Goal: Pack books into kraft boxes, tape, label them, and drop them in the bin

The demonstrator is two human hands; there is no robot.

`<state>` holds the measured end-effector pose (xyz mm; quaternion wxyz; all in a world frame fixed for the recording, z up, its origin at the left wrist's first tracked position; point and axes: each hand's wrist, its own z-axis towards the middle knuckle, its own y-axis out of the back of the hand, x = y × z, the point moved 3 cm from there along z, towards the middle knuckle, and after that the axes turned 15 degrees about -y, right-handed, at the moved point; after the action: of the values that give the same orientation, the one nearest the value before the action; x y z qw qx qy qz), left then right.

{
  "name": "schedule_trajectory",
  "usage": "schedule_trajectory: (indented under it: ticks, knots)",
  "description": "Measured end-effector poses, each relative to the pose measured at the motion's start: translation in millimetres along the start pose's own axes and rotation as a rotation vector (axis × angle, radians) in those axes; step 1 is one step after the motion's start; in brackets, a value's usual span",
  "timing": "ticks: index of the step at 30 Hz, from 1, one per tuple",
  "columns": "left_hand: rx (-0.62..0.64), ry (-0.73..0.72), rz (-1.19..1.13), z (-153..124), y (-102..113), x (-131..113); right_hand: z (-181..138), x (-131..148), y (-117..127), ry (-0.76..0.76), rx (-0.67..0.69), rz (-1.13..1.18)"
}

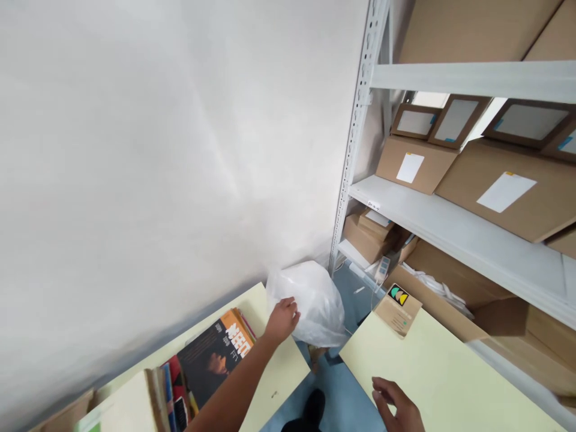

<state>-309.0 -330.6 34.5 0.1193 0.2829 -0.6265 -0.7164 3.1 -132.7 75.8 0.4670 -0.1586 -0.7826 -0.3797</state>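
Note:
My left hand reaches out past the corner of the left pale-yellow table, its fingers loosely bent with nothing visible in them. It overlaps the edge of a bulging white plastic bag beside the wall; whether it touches the bag I cannot tell. My right hand is at the near edge of the right pale-yellow table, thumb and fingers curved with a gap between them and nothing held. Under my left forearm lies a dark book with an orange band.
More books stand in a row on the left table. A small brown box sits on the right table's far corner. White metal shelving holds cardboard boxes. An open carton stands low beside it. Blue floor runs between the tables.

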Motion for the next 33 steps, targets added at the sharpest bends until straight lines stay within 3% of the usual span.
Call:
schedule_trajectory:
  ticks: [5,8,12,15,17,20,24,28,33]
  knots:
    - [0.083,-0.090,0.015,3.0,-12.0,-40.5,0.3,10.5,-25.1,0.071,0.207,-0.040]
    - [0.138,-0.093,0.021,-3.1,-19.9,-52.1,5.7,11.0,-32.9,0.025,0.279,-0.039]
    - [0.161,-0.187,-0.007,-12.3,-22.5,-65.8,26.6,17.9,-48.7,-0.208,0.403,0.061]
    - [0.150,-0.254,-0.055,-18.8,-23.9,-73.2,44.9,31.4,-77.9,-0.466,0.507,0.260]
    - [0.124,-0.269,-0.100,-24.0,-26.2,-73.7,55.8,40.2,-104.8,-0.622,0.524,0.404]
    - [0.058,-0.266,-0.185,-33.6,-31.3,-68.3,69.4,44.5,-144.8,-0.752,0.433,0.489]
    - [-0.014,-0.280,-0.315,-42.0,-39.4,-56.0,83.9,42.4,-173.8,-0.586,0.332,0.377]
    - [-0.063,-0.188,-0.359,-33.3,-50.7,-35.7,92.3,60.7,-154.9,-0.349,0.203,0.394]
    - [0.074,0.073,-0.122,-7.6,-67.4,-6.3,88.2,127.5,-87.8,-0.117,0.185,0.404]
